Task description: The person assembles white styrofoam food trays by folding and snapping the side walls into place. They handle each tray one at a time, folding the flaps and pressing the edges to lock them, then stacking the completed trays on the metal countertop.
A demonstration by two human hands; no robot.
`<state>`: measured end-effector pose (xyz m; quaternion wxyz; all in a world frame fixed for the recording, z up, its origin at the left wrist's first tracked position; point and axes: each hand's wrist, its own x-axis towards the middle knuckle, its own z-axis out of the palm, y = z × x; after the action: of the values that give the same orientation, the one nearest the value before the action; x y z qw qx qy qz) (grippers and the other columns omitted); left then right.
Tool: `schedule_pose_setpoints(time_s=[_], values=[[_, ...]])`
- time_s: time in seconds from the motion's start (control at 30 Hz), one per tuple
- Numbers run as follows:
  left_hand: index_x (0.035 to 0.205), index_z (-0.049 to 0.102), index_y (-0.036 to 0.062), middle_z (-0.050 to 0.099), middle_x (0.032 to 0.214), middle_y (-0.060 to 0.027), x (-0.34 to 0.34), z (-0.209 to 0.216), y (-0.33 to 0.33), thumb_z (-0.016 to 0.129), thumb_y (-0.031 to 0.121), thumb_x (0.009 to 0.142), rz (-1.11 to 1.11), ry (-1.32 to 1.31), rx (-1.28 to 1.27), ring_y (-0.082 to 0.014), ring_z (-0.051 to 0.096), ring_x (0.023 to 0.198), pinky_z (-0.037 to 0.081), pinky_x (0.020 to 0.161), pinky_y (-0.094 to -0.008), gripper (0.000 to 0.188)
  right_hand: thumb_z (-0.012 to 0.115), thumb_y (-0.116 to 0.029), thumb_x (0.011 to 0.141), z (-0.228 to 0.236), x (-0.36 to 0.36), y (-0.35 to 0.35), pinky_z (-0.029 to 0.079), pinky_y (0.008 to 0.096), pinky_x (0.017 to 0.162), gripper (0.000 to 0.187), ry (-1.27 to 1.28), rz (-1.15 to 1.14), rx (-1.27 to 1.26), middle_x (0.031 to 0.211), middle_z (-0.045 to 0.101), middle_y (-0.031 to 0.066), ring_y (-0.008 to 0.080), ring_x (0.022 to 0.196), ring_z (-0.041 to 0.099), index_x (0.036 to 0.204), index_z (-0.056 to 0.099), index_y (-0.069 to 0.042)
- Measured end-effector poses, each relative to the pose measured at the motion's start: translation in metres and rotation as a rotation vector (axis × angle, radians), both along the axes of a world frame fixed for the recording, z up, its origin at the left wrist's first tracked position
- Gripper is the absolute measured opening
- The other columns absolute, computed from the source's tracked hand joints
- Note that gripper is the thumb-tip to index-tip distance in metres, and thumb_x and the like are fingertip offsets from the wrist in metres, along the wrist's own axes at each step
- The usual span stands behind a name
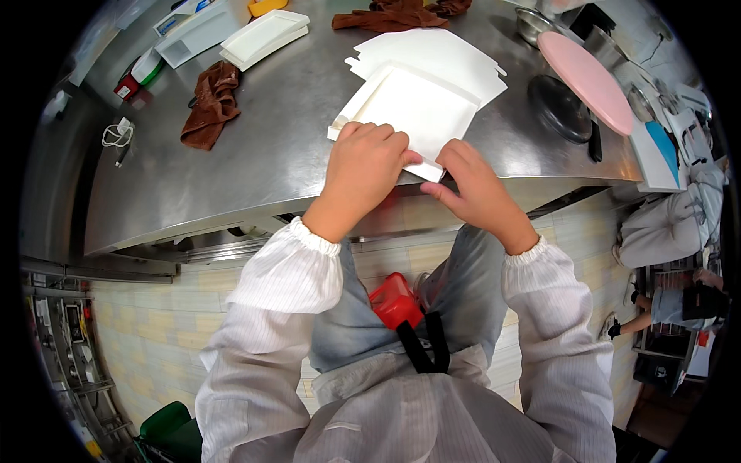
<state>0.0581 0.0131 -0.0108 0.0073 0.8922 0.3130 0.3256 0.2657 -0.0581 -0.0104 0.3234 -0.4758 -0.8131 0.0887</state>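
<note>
A shallow white cardboard box (421, 104) with raised sides lies at the front edge of the steel table, its near edge toward me. My left hand (369, 166) is closed over the near wall, with the thumb pressed along it. At the near right corner, my right hand (472, 181) pinches the cardboard between thumb and fingers. Flat white cardboard blanks (440, 50) with notched edges lie beneath and behind the box. My fingers hide part of the near wall.
Brown cloths (212, 104) lie on the steel table (270, 139), left and at the back. White trays (264, 38) stand far left. On the right are a black lid (559, 108), a pink round board (585, 81) and a metal bowl (532, 27). Other people stand at the far right.
</note>
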Motion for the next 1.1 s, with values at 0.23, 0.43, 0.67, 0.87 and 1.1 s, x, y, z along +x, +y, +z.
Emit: schedule_pose_setpoints(time_s=[0.23, 0.43, 0.67, 0.87, 1.1], values=[[0.111, 0.067, 0.0103, 0.065, 0.120, -0.0078, -0.045, -0.001, 0.003, 0.089, 0.029, 0.074, 0.163, -0.310, 0.150, -0.0318, 0.060, 0.113, 0.047, 0.091, -0.0397, 0.047, 0.074, -0.009, 0.086, 0.000, 0.015, 0.004, 0.047, 0.0425, 0.078, 0.022, 0.085, -0.021, -0.077, 0.095, 0.057, 0.0133, 0.0346, 0.090, 0.055, 0.100, 0.059, -0.001], [0.133, 0.064, 0.0107, 0.065, 0.101, -0.0048, -0.082, 0.009, 0.022, 0.090, 0.018, 0.075, -0.088, -0.236, -0.517, -0.0164, 0.058, 0.086, 0.052, 0.079, -0.0311, 0.063, 0.073, -0.005, 0.085, 0.014, 0.034, 0.005, 0.046, 0.0386, 0.073, 0.021, 0.083, 0.034, -0.211, 0.092, 0.055, 0.0121, 0.0317, 0.086, 0.053, 0.097, 0.057, -0.001], [0.131, 0.070, 0.0119, 0.066, 0.098, -0.0072, -0.079, 0.001, 0.036, 0.083, 0.019, 0.082, -0.257, -0.096, -0.325, -0.0219, 0.059, 0.081, 0.050, 0.075, -0.0328, 0.051, 0.073, -0.004, 0.085, 0.016, 0.042, 0.010, 0.046, 0.0368, 0.068, 0.021, 0.041, 0.086, -0.216, 0.090, 0.053, 0.0113, 0.0299, 0.085, 0.051, 0.096, 0.055, -0.001], [0.129, 0.071, 0.0132, 0.064, 0.095, -0.0064, -0.080, 0.008, 0.041, 0.085, 0.025, 0.080, -0.343, -0.071, -0.374, -0.0204, 0.057, 0.079, 0.049, 0.071, -0.0328, 0.052, 0.074, -0.009, 0.085, 0.017, 0.044, 0.012, 0.045, 0.0379, 0.070, 0.022, 0.042, 0.117, -0.208, 0.088, 0.054, 0.0105, 0.0299, 0.083, 0.051, 0.092, 0.055, -0.002], [0.109, 0.071, 0.0084, 0.062, 0.084, -0.0031, -0.086, 0.017, 0.047, 0.093, 0.028, 0.072, -0.322, -0.084, -0.649, -0.0159, 0.055, 0.071, 0.045, 0.063, -0.0297, 0.048, 0.075, -0.012, 0.084, 0.019, 0.043, 0.011, 0.043, 0.0379, 0.072, 0.022, 0.062, 0.103, -0.246, 0.085, 0.053, 0.0087, 0.0289, 0.082, 0.050, 0.089, 0.056, -0.004]])
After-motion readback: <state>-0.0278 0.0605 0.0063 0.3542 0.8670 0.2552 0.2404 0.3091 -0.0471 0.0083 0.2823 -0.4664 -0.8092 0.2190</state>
